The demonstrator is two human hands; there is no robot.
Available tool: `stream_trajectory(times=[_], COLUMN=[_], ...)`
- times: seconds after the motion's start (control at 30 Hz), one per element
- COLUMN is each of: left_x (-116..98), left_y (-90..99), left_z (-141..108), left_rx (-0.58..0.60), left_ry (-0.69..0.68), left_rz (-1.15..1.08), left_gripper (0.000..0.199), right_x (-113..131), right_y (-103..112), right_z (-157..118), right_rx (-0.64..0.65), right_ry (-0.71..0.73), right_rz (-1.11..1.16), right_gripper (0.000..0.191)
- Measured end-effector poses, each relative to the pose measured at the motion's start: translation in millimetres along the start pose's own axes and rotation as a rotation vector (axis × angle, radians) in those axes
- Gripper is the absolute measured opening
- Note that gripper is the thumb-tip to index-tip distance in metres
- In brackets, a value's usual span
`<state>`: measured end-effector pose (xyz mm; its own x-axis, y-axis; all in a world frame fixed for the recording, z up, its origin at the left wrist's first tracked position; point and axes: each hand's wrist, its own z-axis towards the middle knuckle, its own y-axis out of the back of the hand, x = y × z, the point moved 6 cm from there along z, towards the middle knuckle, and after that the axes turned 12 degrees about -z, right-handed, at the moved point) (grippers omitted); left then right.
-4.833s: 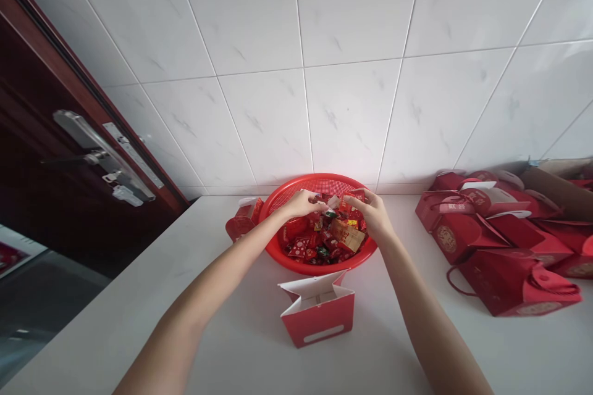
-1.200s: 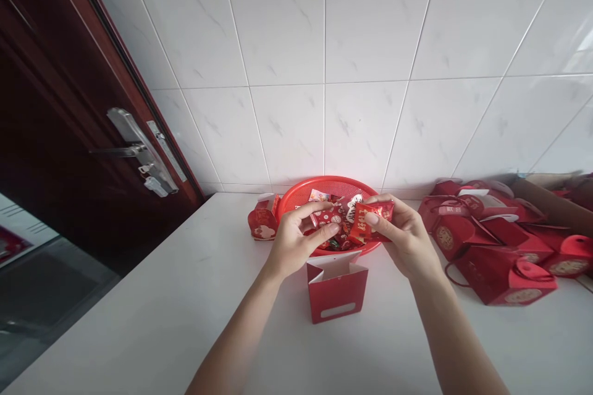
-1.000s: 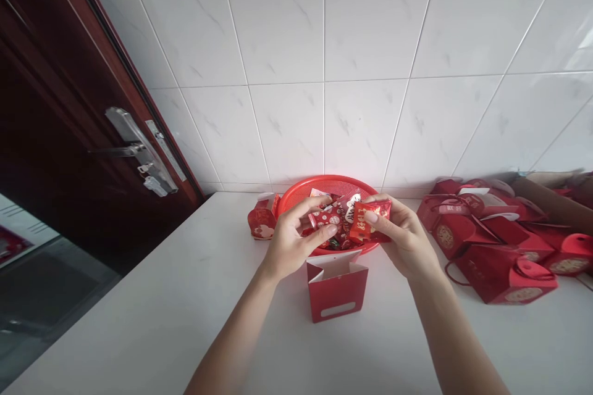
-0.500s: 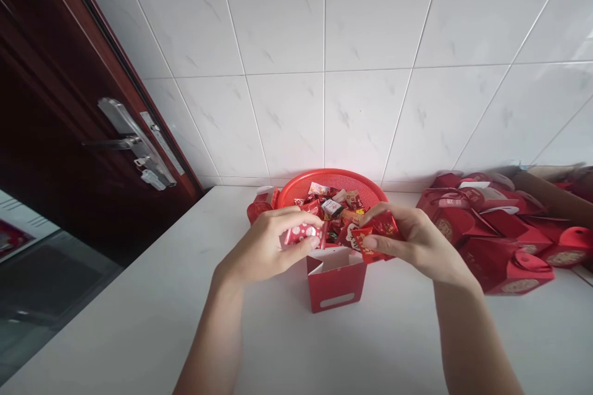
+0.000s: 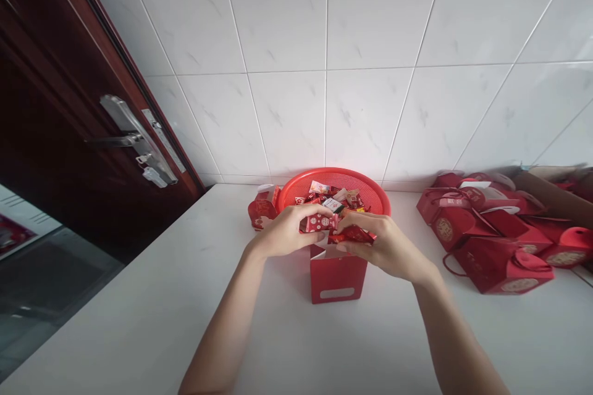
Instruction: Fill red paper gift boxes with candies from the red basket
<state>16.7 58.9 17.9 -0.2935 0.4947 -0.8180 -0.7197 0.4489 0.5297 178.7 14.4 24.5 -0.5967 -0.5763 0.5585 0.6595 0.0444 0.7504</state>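
A red paper gift box (image 5: 338, 278) with its top flaps open stands upright on the white counter. Over its left rear edge, my left hand (image 5: 290, 231) is closed on a small red packet (image 5: 319, 222) with white dots. My right hand (image 5: 386, 244) pinches red-wrapped candies (image 5: 356, 234) at the box's mouth; how many is hidden by the fingers. Right behind the box sits a red plastic basket (image 5: 336, 174) holding several wrapped sweets (image 5: 334, 203), partly covered by my hands.
Several closed red gift boxes (image 5: 504, 265) are grouped on the right side of the counter (image 5: 194, 315). One more small red box (image 5: 262, 208) stands left of the basket. A tiled wall (image 5: 287, 123) rises behind, and a dark door (image 5: 55, 92) is at left.
Both hands have moved closer together. My right hand has shifted left with its red candies, over the box opening. My left hand has moved slightly right and up with the dotted packet.
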Motion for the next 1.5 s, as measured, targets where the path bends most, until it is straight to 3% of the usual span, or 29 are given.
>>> stream_trajectory(times=[0.17,0.33,0.7,0.93,1.1,1.23,1.43,1.5], left_x=[2.3,4.2,5.9,4.8,6.3,6.4,8.7,9.0], left_y=[0.4,0.3,1.9,1.4,1.6,1.8,2.0,2.1], left_z=[2.2,2.5,1.8,2.9,2.7,2.4,2.1,2.1], left_rx=[0.002,0.016,-0.016,-0.006,-0.001,-0.003,-0.012,-0.013], left_ry=[-0.011,-0.023,0.029,-0.003,0.019,0.012,0.026,0.031], left_rz=[-0.05,-0.065,-0.042,-0.04,-0.022,-0.035,-0.007,0.001], left_gripper=[0.036,0.035,0.037,0.036,0.037,0.037,0.036,0.036], right_x=[0.4,6.6,-5.5,5.5,7.1,4.2,-1.7,-2.6], right_y=[-4.6,-8.2,0.5,-6.5,-9.6,-4.5,9.3,8.5], right_z=[2.0,3.1,-0.4,-0.8,-0.1,-0.5,-5.2,-5.5], right_rx=[-0.036,-0.006,-0.121,0.009,0.016,-0.047,-0.186,-0.198], right_ry=[0.048,0.088,-0.027,0.021,0.041,0.012,-0.17,-0.197], right_rz=[-0.23,-0.317,-0.12,-0.297,-0.341,-0.215,0.197,0.352], right_gripper=[0.006,0.011,0.007,0.014,0.017,0.015,0.026,0.023])
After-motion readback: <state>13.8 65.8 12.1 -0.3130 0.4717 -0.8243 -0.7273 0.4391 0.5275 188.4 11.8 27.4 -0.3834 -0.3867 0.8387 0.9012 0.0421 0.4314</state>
